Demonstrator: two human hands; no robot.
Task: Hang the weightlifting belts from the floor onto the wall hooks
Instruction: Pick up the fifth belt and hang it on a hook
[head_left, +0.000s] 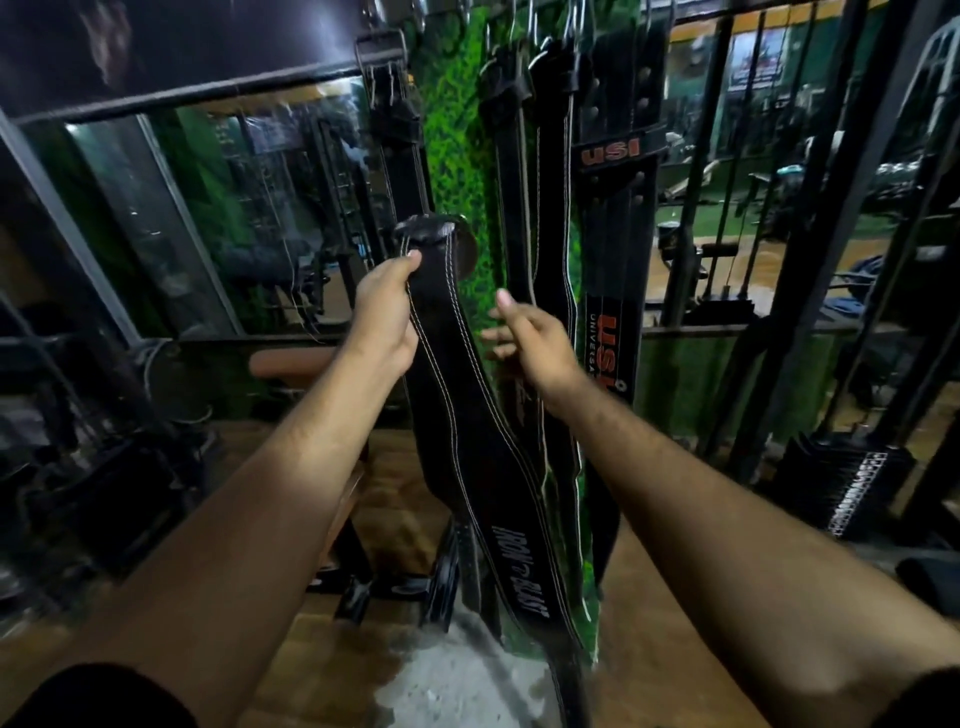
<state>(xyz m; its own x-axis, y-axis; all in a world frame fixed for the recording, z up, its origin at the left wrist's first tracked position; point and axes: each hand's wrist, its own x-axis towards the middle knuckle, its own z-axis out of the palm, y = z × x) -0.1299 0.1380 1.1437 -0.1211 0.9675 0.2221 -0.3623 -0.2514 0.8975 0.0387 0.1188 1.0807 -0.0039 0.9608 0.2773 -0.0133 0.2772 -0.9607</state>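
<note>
Here, left of centre, the left hand (387, 306) pinches the black belt (467, 426) just below its buckle end, the strap hanging down the middle of the frame toward the floor. Right of it, the right hand (530, 338) hangs released, near the strap but apart. With one narrow grip, the heavy tail could swing, snag the hung belts (524, 171) upper centre, or slip free.

A black white-stitched belt (457, 415) dangles mid-frame, top end pinched up; more belts (613, 208) hang upper centre on hooks (576, 21).
</note>
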